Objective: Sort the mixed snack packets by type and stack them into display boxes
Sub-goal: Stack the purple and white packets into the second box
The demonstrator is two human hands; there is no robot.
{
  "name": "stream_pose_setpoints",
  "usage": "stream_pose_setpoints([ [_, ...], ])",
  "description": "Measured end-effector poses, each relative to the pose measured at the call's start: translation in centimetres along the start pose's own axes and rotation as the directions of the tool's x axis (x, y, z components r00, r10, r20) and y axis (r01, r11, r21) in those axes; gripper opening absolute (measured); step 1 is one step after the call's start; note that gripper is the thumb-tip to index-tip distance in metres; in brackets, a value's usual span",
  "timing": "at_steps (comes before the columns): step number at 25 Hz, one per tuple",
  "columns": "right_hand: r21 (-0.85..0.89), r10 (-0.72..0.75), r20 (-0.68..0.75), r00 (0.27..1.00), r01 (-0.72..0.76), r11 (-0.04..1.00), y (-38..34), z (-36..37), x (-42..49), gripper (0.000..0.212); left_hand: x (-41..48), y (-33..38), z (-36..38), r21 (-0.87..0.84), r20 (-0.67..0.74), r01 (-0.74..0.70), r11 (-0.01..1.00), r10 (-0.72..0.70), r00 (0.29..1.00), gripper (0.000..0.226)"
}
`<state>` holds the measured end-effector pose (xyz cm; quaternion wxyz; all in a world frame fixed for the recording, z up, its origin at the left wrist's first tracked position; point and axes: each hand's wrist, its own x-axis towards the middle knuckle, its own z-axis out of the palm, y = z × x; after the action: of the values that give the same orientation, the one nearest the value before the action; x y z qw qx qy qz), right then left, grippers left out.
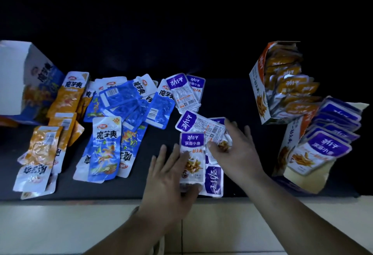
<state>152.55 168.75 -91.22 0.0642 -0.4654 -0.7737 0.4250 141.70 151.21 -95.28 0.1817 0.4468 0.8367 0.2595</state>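
- Left hand (171,176) grips a purple packet (192,153) at its near end.
- Right hand (236,149) rests on loose purple packets (193,123) just right, its grip seemingly released.

A bench (129,186) with a flat black top runs across the whole width of the view. Past the bench's far edge everything sinks into near-total darkness, and what stands there cannot be told. On the near side of the bench lies a floor (60,224) of large pale, cream-coloured tiles with a soft sheen. A thin grout line (182,232) runs straight out from the bench's near edge. The light is dim and cool, with a bluish cast, strongest along the bench's near side and fading toward its far side.
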Motion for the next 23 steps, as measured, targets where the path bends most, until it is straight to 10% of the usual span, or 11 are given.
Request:
stream_pose_setpoints([
  [8, 0.359, 0.101, 0.063, 0.993, -0.117, 0.926, 3.4, -2.4, 0.3, 0.087, 1.9, 1.4, -0.5, -0.238, -0.176, 0.031, 0.971, -0.075, 0.982, 0.056],
  [11, 0.425, 0.095, 0.073, 0.993, -0.118, 0.898, 3.5, -2.4, 0.2, 0.082, 2.9, 2.3, -0.5, 0.022, -0.209, 0.038, 0.999, -0.032, 0.977, 0.066],
  [15, 0.381, 0.085, 0.063, 0.994, -0.103, 0.919, 3.3, -2.6, 0.3, 0.084, 3.6, 2.6, -0.9, 0.093, -0.194, 0.041, 0.995, -0.023, 0.981, 0.078],
  [20, 0.188, 0.046, 0.014, 0.999, -0.048, 0.981, 3.6, -1.5, -0.1, 0.088, 2.8, 2.9, -3.2, -0.460, -0.116, 0.246, 0.853, -0.333, 0.936, 0.020],
  [23, 0.156, -0.052, -0.043, 0.998, 0.058, 0.986, 3.4, -1.9, -0.5, 0.062, 2.5, 2.6, -3.4, -0.355, -0.171, 0.212, 0.911, -0.286, 0.943, 0.027],
])
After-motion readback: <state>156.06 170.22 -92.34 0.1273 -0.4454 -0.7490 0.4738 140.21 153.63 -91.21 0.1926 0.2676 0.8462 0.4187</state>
